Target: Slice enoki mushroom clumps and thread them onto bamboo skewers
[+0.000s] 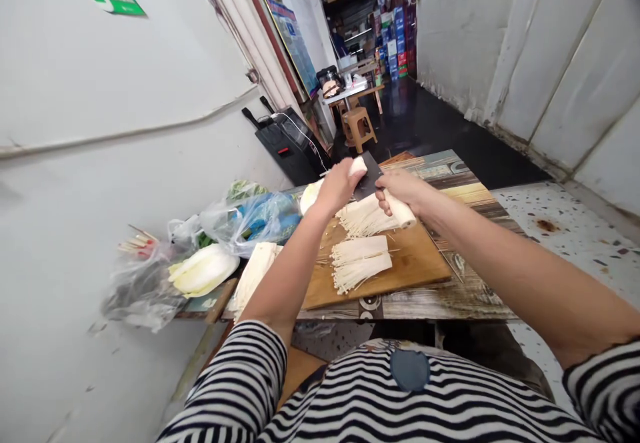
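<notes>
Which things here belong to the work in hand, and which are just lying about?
In use: left hand, pale piece it holds, right hand, cleaver, wooden board, enoki mushrooms on it.

Lying about: cabbage at left, plastic bags, brown stool.

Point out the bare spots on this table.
Bare: the brown wooden cutting board, right of the nearest pale enoki bundle; the wood-patterned tabletop between the right forearm and its right edge. Crowded: the left side, with clear plastic bags and yellow-white cabbage; the board's far end, around left hand and right hand.
</notes>
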The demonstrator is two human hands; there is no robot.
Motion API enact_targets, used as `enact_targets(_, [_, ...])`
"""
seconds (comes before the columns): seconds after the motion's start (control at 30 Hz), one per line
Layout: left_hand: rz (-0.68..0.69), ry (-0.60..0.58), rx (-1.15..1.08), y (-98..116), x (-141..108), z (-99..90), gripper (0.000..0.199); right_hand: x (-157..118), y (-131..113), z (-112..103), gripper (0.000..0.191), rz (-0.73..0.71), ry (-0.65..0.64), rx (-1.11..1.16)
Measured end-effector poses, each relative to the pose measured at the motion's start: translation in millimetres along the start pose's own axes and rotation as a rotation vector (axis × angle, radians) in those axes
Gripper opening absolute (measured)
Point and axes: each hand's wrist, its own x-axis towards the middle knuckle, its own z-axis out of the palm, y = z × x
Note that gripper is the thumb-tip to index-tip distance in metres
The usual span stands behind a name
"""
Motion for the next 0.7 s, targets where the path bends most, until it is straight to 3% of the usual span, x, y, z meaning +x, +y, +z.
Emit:
enact_targets(0.17, [-0.048,-0.174,-0.041,-32.6,-3.2,63.5,0.027,50.2,44.2,-16.4,0.019,0.198,0.029,-0.035])
enact_targets(0.33, [-0.038,-0.300,-0.053,-48.9,-13.5,91.6,0.034,60.1,57.0,-44.4,0.022,0.260,0.090,-0.043])
enact_targets(0.43, [-0.030,-0.353,-0.052,-52.9,-12.8,96.1,0.042,39.8,53.7,-69.2,0.010,0.203,0.155,-0.025])
enact_targets(0.53, [-0.047,-0.374,-0.036,-52.0,-9.8,97.4,0.052,2.5,60.0,-87.0,0.011,0.122,0.181,0.021])
enact_targets(0.7, [-0.041,-0.346,0.014,-27.6,-28.6,80.2,0.064,-62.8,103.4,-81.1,0.012,0.089,0.181,0.118])
